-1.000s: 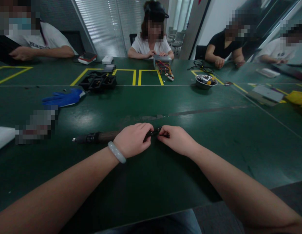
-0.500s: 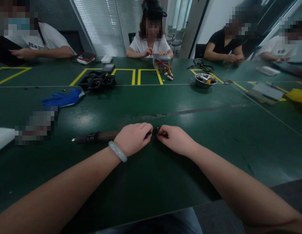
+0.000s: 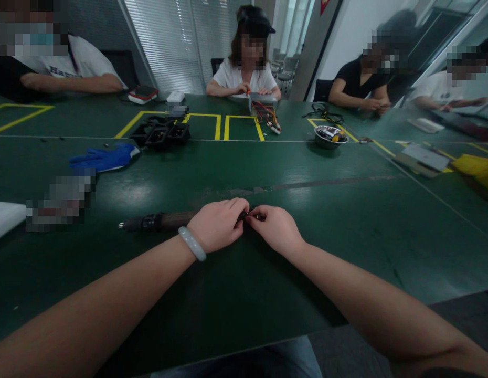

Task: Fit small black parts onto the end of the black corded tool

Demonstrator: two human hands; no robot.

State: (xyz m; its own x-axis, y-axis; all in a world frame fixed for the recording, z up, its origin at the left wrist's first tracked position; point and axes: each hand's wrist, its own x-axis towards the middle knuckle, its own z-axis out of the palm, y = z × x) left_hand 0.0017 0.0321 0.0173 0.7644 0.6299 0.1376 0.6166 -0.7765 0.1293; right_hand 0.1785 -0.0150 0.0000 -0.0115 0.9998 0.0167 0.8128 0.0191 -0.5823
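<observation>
A dark electric screwdriver [image 3: 157, 221] lies on the green table, its metal tip pointing left. My left hand [image 3: 216, 223], with a pale bangle at the wrist, is closed over the tool's rear end and hides it. Close against those fingertips, my right hand [image 3: 279, 228] pinches a small dark piece at the screwdriver's back end. It may be a cable plug, but the fingers cover most of it.
On the left lie a blue glove [image 3: 104, 158] and a white object [image 3: 8, 218]. Farther back stand a black plastic frame [image 3: 159, 131], a metal bowl of small parts [image 3: 330, 143] and a grey box with coloured wires [image 3: 263, 100]. Several people sit across the table [image 3: 244, 163].
My right hand has moved left, closing the gap to my left hand at the screwdriver's rear end. My left hand keeps its hold. The view has shifted slightly.
</observation>
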